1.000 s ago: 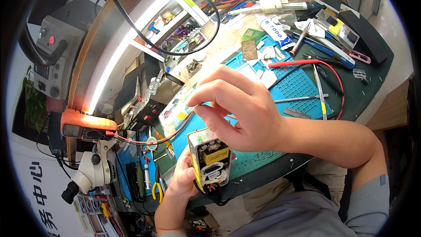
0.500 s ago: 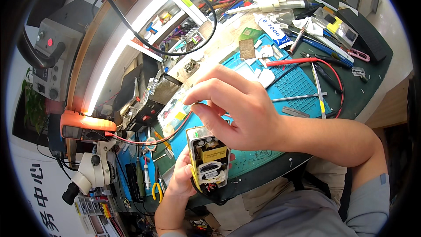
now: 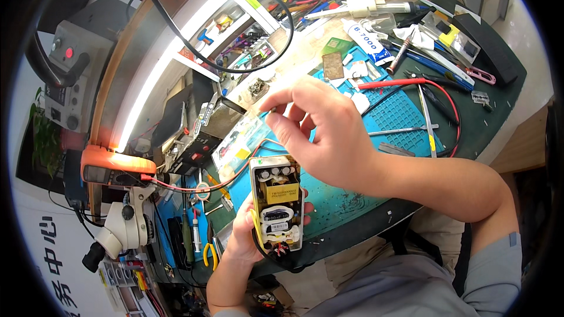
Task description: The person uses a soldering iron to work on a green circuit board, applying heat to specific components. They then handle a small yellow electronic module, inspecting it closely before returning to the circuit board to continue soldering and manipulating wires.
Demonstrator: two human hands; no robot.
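An opened power adapter [image 3: 281, 194] stands tilted upward in my left hand [image 3: 242, 233]. Its white-edged case shows a yellow transformer, several round capacitors and white-glued parts; a small green spot shows at its far corner. My left thumb lies along the near left side, and fingertips wrap round the right side. A yellow strip and a black cable [image 3: 288, 267] run by its lower end. Above and right of the adapter, apart from it, my right hand [image 3: 332, 132] is raised with thumb and forefinger pinched. A tiny dark piece [image 3: 273, 110] shows between those fingertips, too small to name.
An orange multimeter [image 3: 117, 166] stands at left, its red and black leads crossing the blue mat [image 3: 388, 117]. A microscope [image 3: 120, 229] and yellow-handled pliers [image 3: 210, 255] are nearby. Tweezers [image 3: 405, 130], a glue tube [image 3: 367, 41] and a red probe [image 3: 390, 83] lie right.
My right hand has moved slightly up and away from the adapter, still pinching. The adapter's far end has come up, and more of its inside shows.
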